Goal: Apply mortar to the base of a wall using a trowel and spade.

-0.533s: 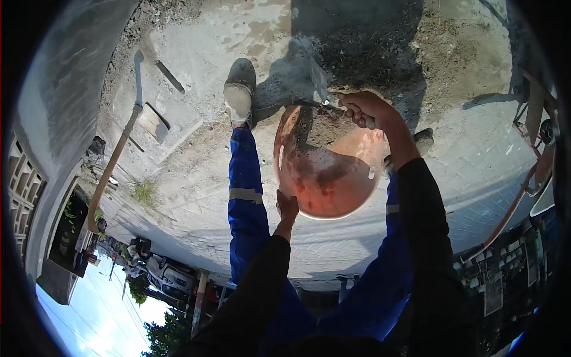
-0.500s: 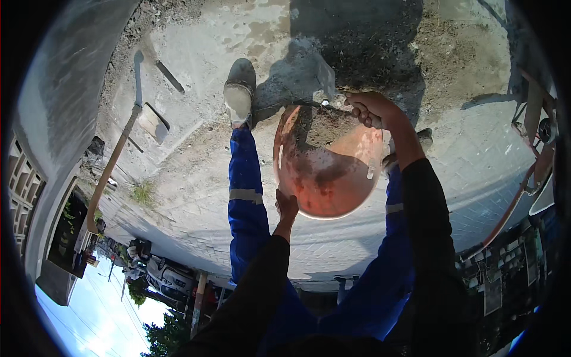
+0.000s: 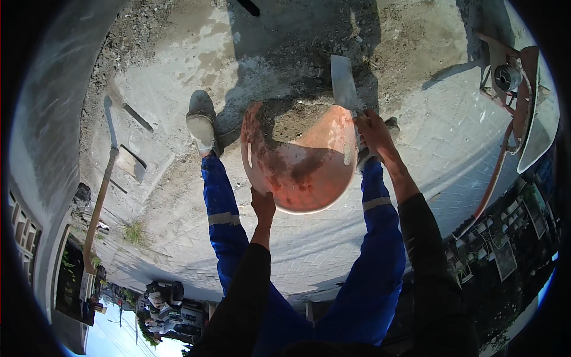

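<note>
An orange-red plastic basin [image 3: 321, 191] with slotted handholds lies on the ground between my feet, its far side low or cut away. Loose soil [image 3: 291, 126] sits at that far end, and dark stains mark the inside. My left hand [image 3: 263, 206] is closed on the basin's near-left rim. A trowel with a flat grey rectangular blade [image 3: 343, 83] is in my right hand [image 3: 375, 135], fingers wrapped round its handle. The blade points away from me, just beyond the basin's far-right edge. The handle is mostly hidden by the fingers.
A long-handled hoe [image 3: 101, 196] lies at the left, beside a flat piece [image 3: 131, 163]. A wheelbarrow [image 3: 526, 101] stands at the right. Soil and gravel [image 3: 410, 53] cover the far ground; a grey wall [image 3: 53, 113] runs along the left.
My right hand has brought the trowel rightward relative to the basin, from the middle of its far edge to the far-right corner. My left hand stays on the rim. The view has shifted.
</note>
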The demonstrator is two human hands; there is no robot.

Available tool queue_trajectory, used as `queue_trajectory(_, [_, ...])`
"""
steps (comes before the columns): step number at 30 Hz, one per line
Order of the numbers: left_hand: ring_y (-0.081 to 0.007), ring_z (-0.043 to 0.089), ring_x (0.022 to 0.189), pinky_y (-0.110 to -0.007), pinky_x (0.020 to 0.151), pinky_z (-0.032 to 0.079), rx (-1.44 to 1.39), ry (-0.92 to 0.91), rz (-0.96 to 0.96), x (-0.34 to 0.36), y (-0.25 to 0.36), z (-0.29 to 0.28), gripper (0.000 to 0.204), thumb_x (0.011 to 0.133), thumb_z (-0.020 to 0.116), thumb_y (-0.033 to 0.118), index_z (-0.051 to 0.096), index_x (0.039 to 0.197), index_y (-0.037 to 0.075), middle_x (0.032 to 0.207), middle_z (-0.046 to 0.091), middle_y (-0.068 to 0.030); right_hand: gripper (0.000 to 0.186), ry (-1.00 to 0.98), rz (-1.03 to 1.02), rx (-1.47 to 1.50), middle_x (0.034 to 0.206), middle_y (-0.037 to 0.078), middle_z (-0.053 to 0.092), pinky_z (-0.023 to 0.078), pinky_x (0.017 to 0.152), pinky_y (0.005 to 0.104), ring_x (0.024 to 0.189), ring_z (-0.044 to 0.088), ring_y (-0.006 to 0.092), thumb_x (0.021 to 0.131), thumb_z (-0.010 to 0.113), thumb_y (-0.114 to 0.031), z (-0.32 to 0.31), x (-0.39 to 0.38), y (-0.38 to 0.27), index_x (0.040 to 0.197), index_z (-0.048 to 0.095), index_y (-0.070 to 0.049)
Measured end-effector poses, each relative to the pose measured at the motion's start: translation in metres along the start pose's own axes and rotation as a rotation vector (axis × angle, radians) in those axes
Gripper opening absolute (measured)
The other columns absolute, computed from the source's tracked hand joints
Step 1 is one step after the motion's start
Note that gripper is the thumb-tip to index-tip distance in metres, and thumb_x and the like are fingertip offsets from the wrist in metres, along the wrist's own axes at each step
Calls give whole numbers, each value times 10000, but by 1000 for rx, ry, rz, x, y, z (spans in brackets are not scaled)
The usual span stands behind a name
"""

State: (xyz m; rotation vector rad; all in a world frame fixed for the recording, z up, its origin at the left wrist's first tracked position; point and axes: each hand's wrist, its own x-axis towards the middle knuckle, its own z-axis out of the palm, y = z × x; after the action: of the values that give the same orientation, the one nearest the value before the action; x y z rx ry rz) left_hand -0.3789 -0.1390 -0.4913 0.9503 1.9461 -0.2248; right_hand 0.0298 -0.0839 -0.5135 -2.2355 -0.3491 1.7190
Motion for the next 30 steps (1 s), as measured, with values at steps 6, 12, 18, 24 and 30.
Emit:
queue_trajectory(6, [-506, 623, 1111, -560, 983, 490, 112, 92, -78, 27, -14, 15, 549, 830, 582, 99, 460, 1358, 10, 1212, 647, -304, 338, 668, -72, -493, 999, 315, 691, 492, 826, 619, 952, 644, 542, 920, 584, -261, -104, 58, 93, 1176, 482, -65])
queue_trajectory(12, [-432, 580, 1257, -477, 1064, 469, 177, 72, 103, 47, -21, 21, 693, 816, 562, 29, 412, 1493, 9, 1380, 582, -262, 388, 567, -118, -519, 1048, 297, 696, 516, 877, 603, 1002, 655, 518, 894, 577, -210, -83, 151, 116, 1255, 556, -67])
queue_trajectory(18, [-451, 582, 1245, -488, 1061, 470, 226, 59, 116, 28, 3, 23, 690, 820, 553, 32, 408, 1494, 5, 1358, 587, -288, 440, 300, -319, -643, 975, 260, 713, 562, 767, 578, 890, 692, 471, 909, 608, -183, -7, 108, 78, 1331, 527, -84])
queue_trajectory(24, [-491, 656, 1078, -522, 941, 537, 222, 110, 240, 14, 7, 29, 569, 852, 554, 32, 449, 1408, -23, 1186, 663, -315, 269, 144, -554, -986, 846, 127, 682, 575, 572, 480, 716, 731, 343, 932, 542, -122, 37, 50, 99, 1198, 530, -157])
queue_trajectory(30, [-483, 664, 1069, -527, 922, 536, 225, 127, 195, 21, -4, 8, 557, 875, 574, 45, 447, 1414, -22, 1181, 665, -305, 339, 505, -160, -525, 927, 253, 713, 528, 752, 610, 875, 684, 499, 933, 636, -253, -69, 97, 50, 1215, 504, -116])
